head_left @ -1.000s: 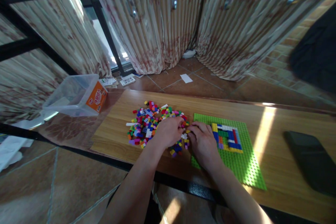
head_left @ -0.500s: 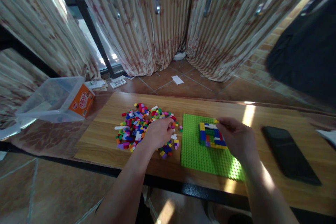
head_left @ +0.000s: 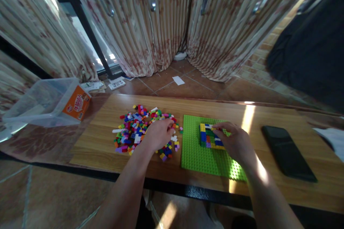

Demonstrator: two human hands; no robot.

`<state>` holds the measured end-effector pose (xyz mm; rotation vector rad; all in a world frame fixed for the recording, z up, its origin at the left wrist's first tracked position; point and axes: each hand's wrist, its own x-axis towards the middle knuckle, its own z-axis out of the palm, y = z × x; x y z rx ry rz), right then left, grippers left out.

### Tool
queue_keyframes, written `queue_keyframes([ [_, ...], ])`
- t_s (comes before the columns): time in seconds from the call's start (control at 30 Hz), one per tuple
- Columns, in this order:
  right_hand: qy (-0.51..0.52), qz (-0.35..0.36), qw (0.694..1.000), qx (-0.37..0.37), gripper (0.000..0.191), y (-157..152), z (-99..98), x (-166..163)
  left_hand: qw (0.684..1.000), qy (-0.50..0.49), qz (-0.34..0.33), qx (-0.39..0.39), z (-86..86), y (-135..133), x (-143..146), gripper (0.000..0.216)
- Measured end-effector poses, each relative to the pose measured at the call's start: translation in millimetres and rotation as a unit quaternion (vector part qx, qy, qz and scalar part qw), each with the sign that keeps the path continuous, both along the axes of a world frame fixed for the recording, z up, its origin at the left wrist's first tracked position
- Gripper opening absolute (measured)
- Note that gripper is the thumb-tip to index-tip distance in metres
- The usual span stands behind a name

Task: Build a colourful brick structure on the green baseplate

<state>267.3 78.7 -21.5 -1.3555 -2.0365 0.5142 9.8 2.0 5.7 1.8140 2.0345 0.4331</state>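
Note:
A loose pile of small colourful toy building bricks (head_left: pixel 137 128) lies on the wooden table. My left hand (head_left: pixel 159 134) rests over the pile's right side, fingers curled together; whatever is in them is hidden. On the green studded baseplate (head_left: pixel 195 154) stands a low rectangular wall of bricks (head_left: pixel 203 136), mostly blue, yellow and white, with an open middle. My right hand (head_left: pixel 233 139) is at the wall's far right part, covering some of it. Its fingertips pinch a small yellow brick (head_left: pixel 213 128) against or just over the wall's top; contact cannot be made out.
A black phone-like slab (head_left: pixel 288 154) lies on the table (head_left: pixel 94 146) to the right. A clear plastic bin (head_left: pixel 48 102) with an orange label stands beyond the left end. White paper (head_left: pixel 331 139) is at the far right, and a dark cloth (head_left: pixel 309 46) hangs above it.
My right hand has shifted left and slightly down over the brick wall with the yellow brick. My left hand stays over the pile. The whole view has moved slightly.

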Motion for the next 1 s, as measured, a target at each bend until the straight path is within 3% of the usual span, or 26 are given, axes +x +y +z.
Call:
queue_keyframes([
  [0.57,0.074,-0.022,0.991,-0.111,0.027,12.1,-12.0,3.8,1.000,0.008,-0.016,0.015,-2.2,-0.1,-0.7,0.017],
  [0.87,0.220,-0.043,0.937,-0.269,0.047,10.1,-6.2,5.7,1.000,0.006,-0.010,0.004,0.8,1.1,0.4,0.017],
  [1.0,0.231,-0.080,0.927,-0.286,0.047,8.7,-3.1,5.2,1.000,0.009,-0.013,0.003,2.2,1.1,0.7,0.018],
])
